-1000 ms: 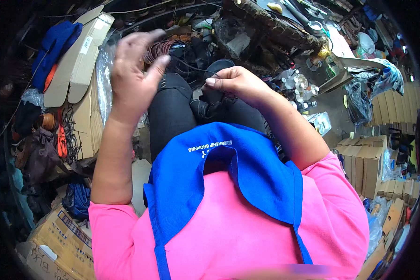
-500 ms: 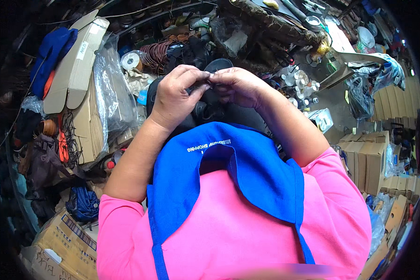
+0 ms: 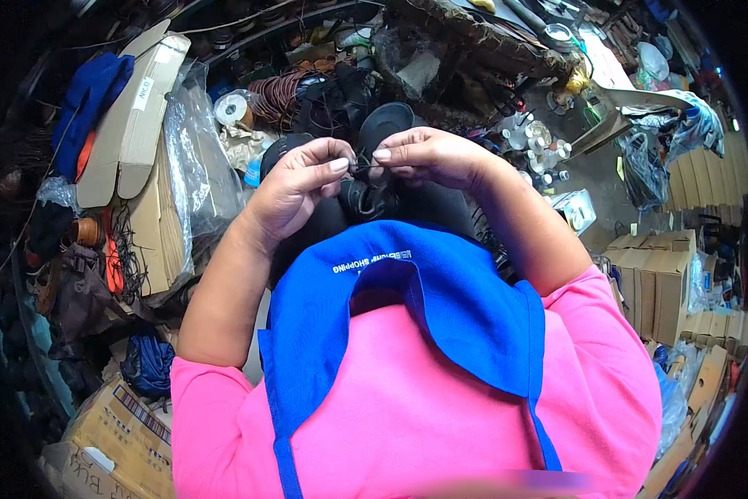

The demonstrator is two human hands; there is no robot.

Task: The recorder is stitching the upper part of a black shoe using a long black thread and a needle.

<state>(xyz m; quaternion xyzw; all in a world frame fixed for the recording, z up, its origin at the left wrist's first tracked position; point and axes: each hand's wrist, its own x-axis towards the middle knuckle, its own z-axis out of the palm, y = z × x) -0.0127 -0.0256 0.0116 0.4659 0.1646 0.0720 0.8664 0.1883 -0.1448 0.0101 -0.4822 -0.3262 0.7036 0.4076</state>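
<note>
While black shoe-like item (image 3: 359,198) rests over black trousers (image 3: 436,206), long axis running away from body, rounded end (image 3: 386,122) foremost, dark thread (image 3: 365,164) shows above. Right hand (image 3: 440,158) pinches thread between thumb and forefinger; left hand (image 3: 297,183) half-curled, thumb and forefinger close, grip cannot be told. Thread ends indistinct; item's middle partly hidden by hands.

**Our hands part after meeting**

A second ago our left hand (image 3: 301,179) was raised well off to the left, fingers spread; half a second ago its fingertips met those of our right hand (image 3: 428,158). Now they stand slightly apart, a thin dark cord (image 3: 361,164) showing between. The rounded black sole (image 3: 386,123), partly covered at that meeting, shows more fully. We also see the white spool (image 3: 231,108), hidden a second ago.
</note>
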